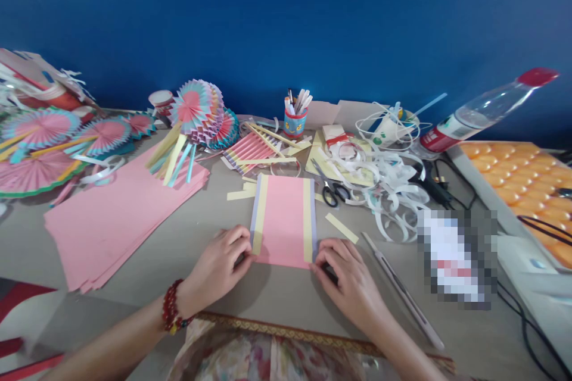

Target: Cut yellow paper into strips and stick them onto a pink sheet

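Observation:
A pink sheet of paper (286,217) with yellow and lilac strips along both long sides lies flat on the table in front of me. My left hand (226,259) pinches its near left corner between thumb and fingers. At the near right corner, my right hand (344,271) grips the paper the same way, fingers curled. Just beyond the sheet's far right edge rest black-handled scissors (333,191). A loose yellow strip (342,228) lies right of the sheet, and a grey craft knife (402,292) is beside my right forearm.
A stack of pink sheets (111,220) spreads at left, below folded paper fans (196,110). Behind stand a pen cup (295,122) and a pleated pink paper (254,149). Curled white strips (384,178), a bottle (482,113) and black cables (518,309) occupy the right.

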`<action>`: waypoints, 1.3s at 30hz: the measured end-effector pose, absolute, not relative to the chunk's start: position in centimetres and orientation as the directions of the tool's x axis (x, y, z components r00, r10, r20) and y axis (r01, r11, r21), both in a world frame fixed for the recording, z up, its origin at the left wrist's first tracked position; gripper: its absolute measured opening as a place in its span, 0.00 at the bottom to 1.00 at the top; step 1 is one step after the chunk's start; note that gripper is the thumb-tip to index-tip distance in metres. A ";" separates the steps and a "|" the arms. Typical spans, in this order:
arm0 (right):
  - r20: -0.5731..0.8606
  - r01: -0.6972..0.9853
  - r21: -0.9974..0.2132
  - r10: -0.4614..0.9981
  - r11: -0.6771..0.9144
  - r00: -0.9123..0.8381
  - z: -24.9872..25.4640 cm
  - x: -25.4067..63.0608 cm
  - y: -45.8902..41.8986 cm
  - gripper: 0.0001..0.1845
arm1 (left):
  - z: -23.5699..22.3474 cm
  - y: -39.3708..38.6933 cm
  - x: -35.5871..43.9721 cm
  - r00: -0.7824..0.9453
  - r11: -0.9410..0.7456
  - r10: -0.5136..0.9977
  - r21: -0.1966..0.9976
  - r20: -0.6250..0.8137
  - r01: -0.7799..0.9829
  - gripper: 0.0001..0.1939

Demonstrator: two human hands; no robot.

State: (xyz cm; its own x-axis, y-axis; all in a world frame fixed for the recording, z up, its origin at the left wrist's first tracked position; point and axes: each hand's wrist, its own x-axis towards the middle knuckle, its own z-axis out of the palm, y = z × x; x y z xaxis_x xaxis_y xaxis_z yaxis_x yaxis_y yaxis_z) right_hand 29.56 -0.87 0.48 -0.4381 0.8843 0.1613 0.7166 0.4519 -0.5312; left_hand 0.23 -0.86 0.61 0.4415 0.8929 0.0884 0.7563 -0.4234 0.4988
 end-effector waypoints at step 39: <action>0.188 0.653 -0.582 0.862 0.485 -0.471 0.6 29.8 -0.9 0.07 | 1.5 -1.0 -0.5 0.506 -0.409 0.863 0.602 0.010 0.686 0.07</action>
State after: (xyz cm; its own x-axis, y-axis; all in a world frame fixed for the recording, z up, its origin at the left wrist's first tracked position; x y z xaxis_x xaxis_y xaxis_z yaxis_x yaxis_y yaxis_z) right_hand 29.80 -0.92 0.58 -0.4714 0.8616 0.1885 0.6530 0.4846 -0.5821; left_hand -0.49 -0.98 1.55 0.5057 0.8626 0.0096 0.6860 -0.4089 0.6018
